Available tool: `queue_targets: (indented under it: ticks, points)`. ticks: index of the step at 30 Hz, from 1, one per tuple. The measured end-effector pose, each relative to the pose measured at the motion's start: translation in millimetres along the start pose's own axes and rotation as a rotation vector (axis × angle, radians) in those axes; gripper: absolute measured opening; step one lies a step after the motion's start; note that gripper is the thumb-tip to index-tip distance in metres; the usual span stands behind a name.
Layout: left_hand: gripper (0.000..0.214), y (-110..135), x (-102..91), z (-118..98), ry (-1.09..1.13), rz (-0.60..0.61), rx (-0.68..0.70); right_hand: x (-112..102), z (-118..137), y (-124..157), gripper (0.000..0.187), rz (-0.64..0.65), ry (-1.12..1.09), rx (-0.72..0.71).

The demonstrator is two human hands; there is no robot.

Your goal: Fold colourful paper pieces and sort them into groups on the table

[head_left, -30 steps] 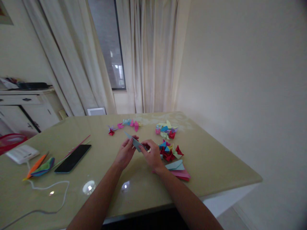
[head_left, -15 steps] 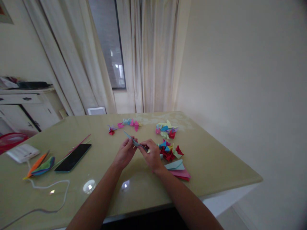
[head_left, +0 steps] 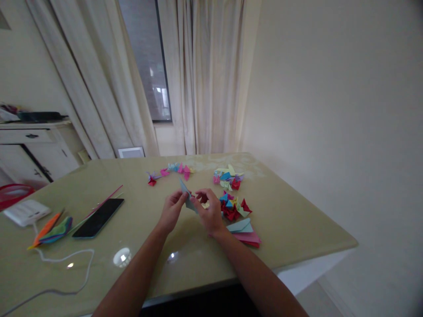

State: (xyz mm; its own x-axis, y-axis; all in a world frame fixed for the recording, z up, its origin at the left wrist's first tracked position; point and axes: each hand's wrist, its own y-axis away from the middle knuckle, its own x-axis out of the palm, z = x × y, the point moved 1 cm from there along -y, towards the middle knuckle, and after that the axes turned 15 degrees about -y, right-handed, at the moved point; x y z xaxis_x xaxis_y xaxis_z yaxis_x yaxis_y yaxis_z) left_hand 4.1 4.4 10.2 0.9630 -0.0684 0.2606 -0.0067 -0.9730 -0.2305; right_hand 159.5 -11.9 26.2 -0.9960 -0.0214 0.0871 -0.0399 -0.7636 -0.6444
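Both hands meet above the middle of the olive-green table [head_left: 297, 229]. My left hand [head_left: 172, 210] and my right hand [head_left: 209, 210] pinch a small grey-blue folded paper piece [head_left: 185, 193] between their fingertips; its pointed tip sticks up. Right beside my right hand lies a heap of folded paper pieces [head_left: 235, 207] in red, blue and yellow. A light blue and pink stack of folded sheets [head_left: 245, 231] rests by my right wrist.
More folded paper pieces lie farther back [head_left: 228, 177] and in a row [head_left: 172, 171]. On the left are a black phone [head_left: 98, 218], pink sticks, an orange and green paper shape [head_left: 51, 229], a white charger [head_left: 23, 212] with cable. Table edge at right; curtains behind.
The grey-blue paper has been turned from lying slanted between my hands to standing more upright, and my fingertips have closed in nearer its tip.
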Motion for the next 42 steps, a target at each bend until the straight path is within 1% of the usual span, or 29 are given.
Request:
queue_targets:
  ticks: [2, 3, 4, 6, 8, 10, 11, 14, 16, 18, 20, 22, 24, 27, 30, 31, 33, 35, 36, 37, 38, 40, 42]
  points:
    - [0.014, 5, 5.1, -3, -0.114, 0.066, 0.005, -5, 6, -5, 0.032, -0.037, 0.0, 0.01]
    - [0.014, 8, 9.1, -4, -0.196, 0.131, 0.013, -8, 10, -8, 0.032, -0.027, 0.007, 0.015]
    - [0.015, 11, 13.9, -4, -0.287, 0.206, 0.028, -13, 13, -11, 0.028, -0.005, 0.017, 0.026]
    - [0.02, 17, 24.5, -4, -0.445, 0.344, 0.069, -27, 19, -15, 0.024, 0.026, 0.01, 0.078]
    - [0.024, 23, 33.7, -5, -0.536, 0.414, 0.104, -46, 22, -13, 0.029, -0.021, -0.058, 0.167]
    - [0.024, 26, 40.2, -6, -0.591, 0.427, 0.126, -69, 24, -7, 0.033, -0.099, -0.131, 0.249]
    - [0.023, 28, 42.4, -6, -0.609, 0.425, 0.133, -80, 26, -2, 0.035, -0.116, -0.153, 0.28]
    - [0.02, 32, 47.8, -4, -0.627, 0.44, 0.147, -106, 31, 16, 0.036, -0.086, -0.17, 0.33]
    - [0.02, 35, 52.6, -2, -0.629, 0.465, 0.159, -114, 37, 29, 0.038, -0.057, -0.188, 0.342]
    - [0.02, 40, 58.6, 0, -0.62, 0.464, 0.167, -115, 42, 43, 0.039, -0.055, -0.213, 0.343]
    - [0.02, 44, 64.5, 3, -0.579, 0.414, 0.162, -110, 46, 56, 0.038, -0.04, -0.221, 0.361]
    - [0.02, 48, 68.7, 4, -0.512, 0.362, 0.141, -103, 48, 68, 0.035, 0.004, -0.173, 0.389]
    - [0.021, 52, 70.4, 5, -0.435, 0.34, 0.113, -95, 48, 77, 0.03, 0.047, -0.085, 0.398]
    - [0.023, 53, 69.4, 4, -0.351, 0.371, 0.076, -89, 48, 83, 0.027, 0.048, 0.006, 0.371]
    - [0.022, 52, 67.3, 2, -0.316, 0.396, 0.07, -93, 51, 82, 0.019, 0.003, 0.051, 0.282]
    - [0.021, 51, 66.9, 2, -0.332, 0.402, 0.09, -97, 53, 80, 0.016, -0.012, 0.091, 0.218]
    - [0.018, 51, 67.2, 1, -0.414, 0.415, 0.166, -108, 59, 76, 0.012, -0.028, 0.223, 0.04]
    - [0.015, 52, 68.4, 3, -0.525, 0.439, 0.247, -120, 64, 72, 0.017, 0.001, 0.373, -0.148]
    - [0.015, 52, 69.0, 4, -0.582, 0.452, 0.278, -125, 66, 71, 0.02, 0.028, 0.431, -0.22]
    - [0.015, 53, 69.5, 5, -0.64, 0.457, 0.305, -131, 68, 70, 0.022, 0.055, 0.471, -0.261]
    - [0.016, 53, 69.5, 7, -0.706, 0.458, 0.331, -136, 69, 69, 0.023, 0.075, 0.495, -0.273]
    - [0.019, 53, 68.8, 11, -0.86, 0.487, 0.393, -147, 71, 67, 0.021, 0.077, 0.508, -0.244]
    - [0.024, 54, 67.1, 17, -1.013, 0.559, 0.462, -158, 72, 65, 0.019, 0.046, 0.495, -0.192]
